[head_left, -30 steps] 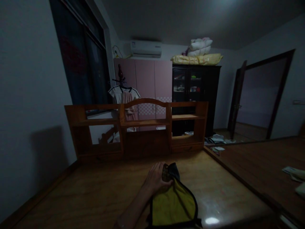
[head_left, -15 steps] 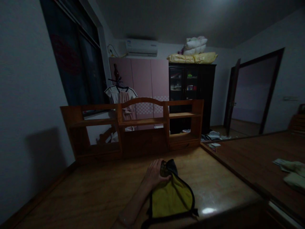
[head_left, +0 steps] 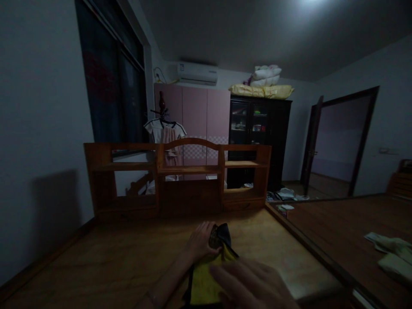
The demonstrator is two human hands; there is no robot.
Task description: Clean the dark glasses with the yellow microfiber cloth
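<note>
A yellow cloth piece with black edging point(head_left: 206, 281), perhaps a bag or apron, lies on the wooden board in front of me. My left hand point(head_left: 200, 243) is closed on its far end, where a dark patterned part and a black flap point(head_left: 223, 234) show beside the fingers. Over the near right part of the cloth hovers my right hand point(head_left: 254, 283), blurred, its fingers stretched leftward and nothing visible in them. It hides much of the cloth, and I cannot tell whether it touches it.
A wooden shelf unit point(head_left: 189, 197) rises along the board's far edge. A raised rail point(head_left: 299, 240) borders the right side, with pale clothes point(head_left: 394, 257) lying on the brown surface beyond. The white wall point(head_left: 41, 128) stands close on the left.
My right hand has come into view from the lower right, over the cloth. The cloth and my left hand now appear slightly lower and further left, as the camera view has shifted.
</note>
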